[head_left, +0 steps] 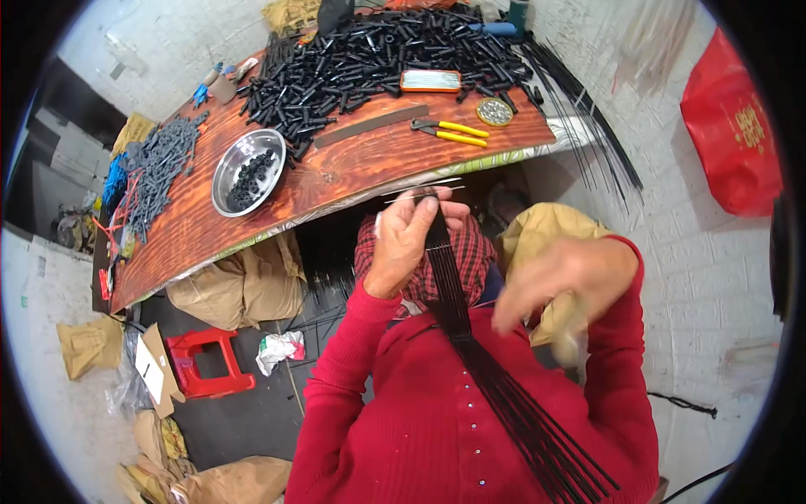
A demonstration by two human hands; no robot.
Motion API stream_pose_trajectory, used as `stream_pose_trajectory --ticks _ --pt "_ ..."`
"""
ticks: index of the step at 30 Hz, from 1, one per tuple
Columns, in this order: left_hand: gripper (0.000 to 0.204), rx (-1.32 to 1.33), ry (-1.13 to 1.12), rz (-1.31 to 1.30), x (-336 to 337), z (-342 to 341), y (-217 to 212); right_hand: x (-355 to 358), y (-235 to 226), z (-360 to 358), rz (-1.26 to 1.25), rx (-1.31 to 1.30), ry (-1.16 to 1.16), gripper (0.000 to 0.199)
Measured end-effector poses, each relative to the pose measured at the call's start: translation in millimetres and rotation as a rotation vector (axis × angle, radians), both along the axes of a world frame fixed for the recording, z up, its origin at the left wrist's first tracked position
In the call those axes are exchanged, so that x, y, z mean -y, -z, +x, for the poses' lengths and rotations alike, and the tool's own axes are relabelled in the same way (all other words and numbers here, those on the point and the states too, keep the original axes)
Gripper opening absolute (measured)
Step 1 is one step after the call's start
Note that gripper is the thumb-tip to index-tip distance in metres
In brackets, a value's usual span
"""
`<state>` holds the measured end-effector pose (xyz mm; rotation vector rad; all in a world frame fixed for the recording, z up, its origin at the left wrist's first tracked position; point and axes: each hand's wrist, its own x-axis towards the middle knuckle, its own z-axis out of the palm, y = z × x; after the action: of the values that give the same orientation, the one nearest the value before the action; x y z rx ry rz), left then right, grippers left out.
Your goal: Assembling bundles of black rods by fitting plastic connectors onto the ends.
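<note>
Left hand (403, 239): raised in front of the surface edge, fingers closed, pinching the upper end of a flat bundle of long thin black strands (453, 315).
Thin pale rods (424, 191): lying crosswise at the left fingertips, over the top of the bundle.
Black bundle: running from the left hand down over the red ribbed buttoned sweater (411, 412), narrow above, fanning out toward lower right.
Right hand (571, 277): blurred, fingers bent, near the bundle on its right; cannot tell whether holding anything.
Lap: covered by red-and-black checked cloth (466, 260), behind the strands.
Surface: reddish-brown wood-grain top (180, 252), beyond the hands.
Surface, back: large heap of short black tubular pieces (378, 59).
Surface, right: yellow-handled pliers (462, 128), near a round tin of small silvery bits (494, 112); orange-rimmed rectangular box with pale contents (431, 81) behind, at the heap's front; flat dark brown strip (369, 128) left of the pliers.
Surface, left: shiny round metal bowl (220, 181), holding small black pieces (252, 181); pile of grey slender pieces (164, 172) farther left.
Right end: long black strands (588, 109) jutting past the surface.
Floor, left: red plastic stool (218, 386), near crumpled whitish cloth (281, 350).
Wall, right: hanging glossy red bag (730, 126).
</note>
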<state>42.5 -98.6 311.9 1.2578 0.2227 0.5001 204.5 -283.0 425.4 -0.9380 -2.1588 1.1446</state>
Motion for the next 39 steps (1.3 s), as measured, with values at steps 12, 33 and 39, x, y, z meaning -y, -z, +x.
stream_pose_trajectory --ticks 12,33,39 --pt "0.043 -0.059 0.065 0.044 -7.6 -3.5 -20.4 -77.8 124.4 -33.3 -0.149 -0.535 0.581 0.034" --pt "0.028 -0.107 -0.308 -0.068 -77.8 22.0 17.3 -118.0 130.7 -19.5 -0.501 -0.934 0.754 0.036" --pt "0.022 -0.137 -0.29 0.021 -90.0 28.9 17.8 -130.4 134.3 -14.0 -0.558 -0.94 0.705 0.034"
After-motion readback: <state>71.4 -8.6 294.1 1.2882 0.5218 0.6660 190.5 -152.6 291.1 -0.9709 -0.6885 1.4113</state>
